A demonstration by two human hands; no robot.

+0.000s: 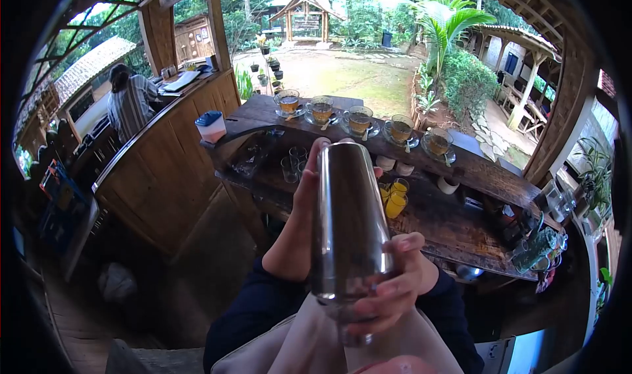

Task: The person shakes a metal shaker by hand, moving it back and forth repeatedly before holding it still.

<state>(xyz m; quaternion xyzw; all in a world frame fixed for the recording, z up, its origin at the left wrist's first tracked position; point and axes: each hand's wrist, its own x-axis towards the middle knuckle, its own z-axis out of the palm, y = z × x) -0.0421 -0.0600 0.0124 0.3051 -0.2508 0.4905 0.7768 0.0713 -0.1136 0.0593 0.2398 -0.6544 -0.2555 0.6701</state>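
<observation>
A shiny steel cocktail shaker is held up in front of my chest, tilted, with its narrower end down towards me. My left hand grips it near the far upper end; its fingers wrap behind and are partly hidden by the metal. Lower down on the right side, my right hand curls its fingers round the shaker close to the narrow end. Just beyond the shaker, glasses of yellow drink stand on the dark wooden counter.
Several glass cups of brown tea on saucers line the raised counter ledge. A white tub with a blue lid stands at its left end. Glassware crowds the right end. Another person is at a wooden desk on the left.
</observation>
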